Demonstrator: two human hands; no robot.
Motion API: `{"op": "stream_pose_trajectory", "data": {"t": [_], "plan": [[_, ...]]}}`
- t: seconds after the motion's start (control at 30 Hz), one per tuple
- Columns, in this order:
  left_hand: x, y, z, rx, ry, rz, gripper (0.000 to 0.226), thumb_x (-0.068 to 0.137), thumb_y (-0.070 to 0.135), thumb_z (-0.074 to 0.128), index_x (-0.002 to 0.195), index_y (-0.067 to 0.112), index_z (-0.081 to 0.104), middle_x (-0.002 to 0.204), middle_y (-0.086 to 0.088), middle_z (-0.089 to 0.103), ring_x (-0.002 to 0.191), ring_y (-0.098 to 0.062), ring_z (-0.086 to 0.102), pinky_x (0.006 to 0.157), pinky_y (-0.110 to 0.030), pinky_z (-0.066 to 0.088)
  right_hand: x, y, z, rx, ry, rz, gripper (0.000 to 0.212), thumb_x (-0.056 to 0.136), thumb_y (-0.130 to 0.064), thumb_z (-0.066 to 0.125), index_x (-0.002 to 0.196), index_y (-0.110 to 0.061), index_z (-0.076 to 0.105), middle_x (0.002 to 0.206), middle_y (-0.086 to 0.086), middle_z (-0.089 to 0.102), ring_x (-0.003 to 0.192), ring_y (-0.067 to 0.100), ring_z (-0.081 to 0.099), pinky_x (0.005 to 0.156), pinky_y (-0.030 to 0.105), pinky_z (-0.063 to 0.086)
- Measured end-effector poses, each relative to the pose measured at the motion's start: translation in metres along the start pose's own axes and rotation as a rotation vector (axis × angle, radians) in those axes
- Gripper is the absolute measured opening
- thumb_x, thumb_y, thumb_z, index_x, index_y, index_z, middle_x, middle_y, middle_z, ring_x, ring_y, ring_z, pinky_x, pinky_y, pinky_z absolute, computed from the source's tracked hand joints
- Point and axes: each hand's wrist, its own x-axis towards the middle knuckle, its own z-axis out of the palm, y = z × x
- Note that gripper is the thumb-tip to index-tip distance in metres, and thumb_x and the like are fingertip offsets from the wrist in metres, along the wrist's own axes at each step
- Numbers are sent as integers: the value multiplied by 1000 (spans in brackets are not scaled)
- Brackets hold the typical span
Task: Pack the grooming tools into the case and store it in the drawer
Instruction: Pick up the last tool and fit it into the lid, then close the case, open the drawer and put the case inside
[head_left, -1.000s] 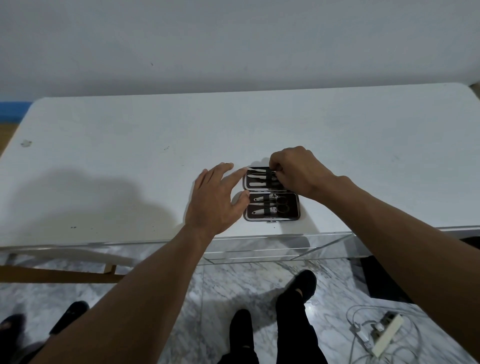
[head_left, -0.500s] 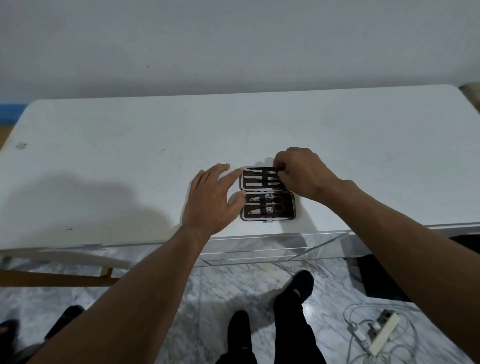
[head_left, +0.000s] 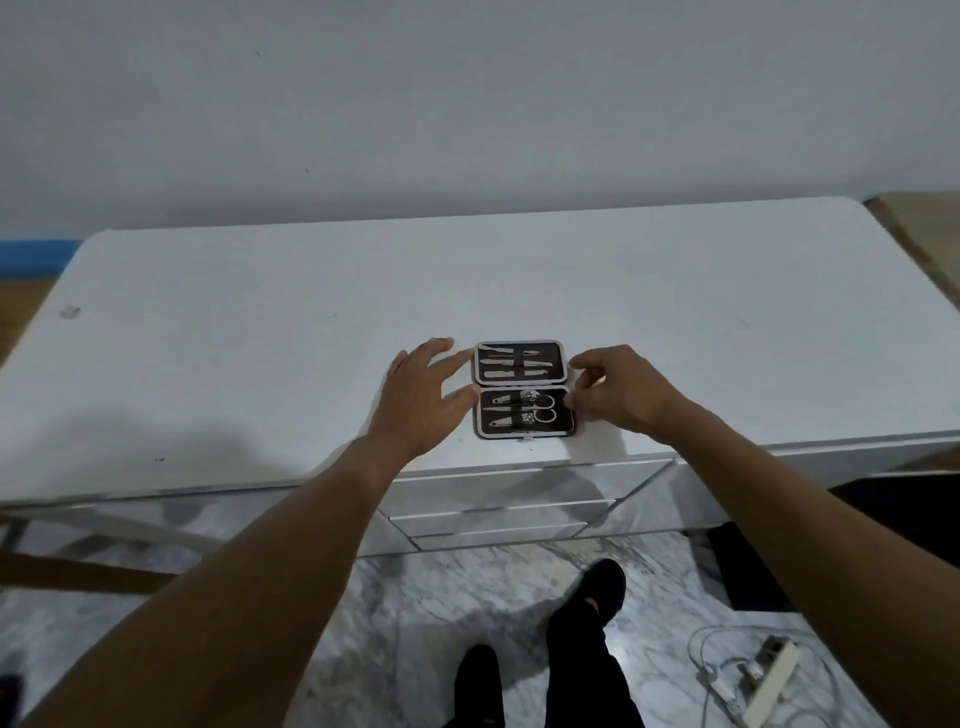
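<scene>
A small black grooming case (head_left: 554, 427) with a silver rim lies opened flat near the front edge of the white table (head_left: 249, 343). Metal grooming tools (head_left: 511, 366) sit under a strap in its far half; scissors (head_left: 543, 409) and other tools sit in its near half. My left hand (head_left: 415, 400) is at the case's left side, fingers straight, index finger and thumb touching the two halves' edges. My right hand (head_left: 623, 395) is at the case's right side, fingers loosely curled, fingertips at the rim, holding nothing.
Mirrored drawer fronts (head_left: 493, 493) sit shut below the table's front edge, straight under the case. My feet (head_left: 597, 597) stand on a marble floor. A white power strip (head_left: 769, 675) with cables lies on the floor at the lower right.
My right hand has come off the tools in the far half and moved right to the case's edge. My left hand has stayed at the left side.
</scene>
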Motion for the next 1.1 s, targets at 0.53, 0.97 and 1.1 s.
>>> {"op": "stream_pose_trajectory", "data": {"t": [0.53,0.97,1.1], "plan": [[4,38,-21,-113,-149,-287,29,84,5,58,57,16,52,68,-1,57,73,-23,51,59,-22,33,13,-2,9,-20,-2,-3,11,71,5,64,81,3,66,76,6,62,71,20,53,67,28,43],[2,40,-11,-402,-12,-459,19,76,-2,69,90,10,76,89,-8,74,94,-28,70,90,-45,56,15,-6,12,131,-2,-8,23,70,5,60,72,-16,69,78,-1,64,72,14,54,71,25,45],[-1,42,-11,-473,29,-483,24,74,-6,73,86,14,75,81,1,68,99,-30,69,91,-44,56,15,-2,15,168,29,-2,30,69,7,58,92,-9,71,86,-1,69,79,19,56,69,26,45]]}}
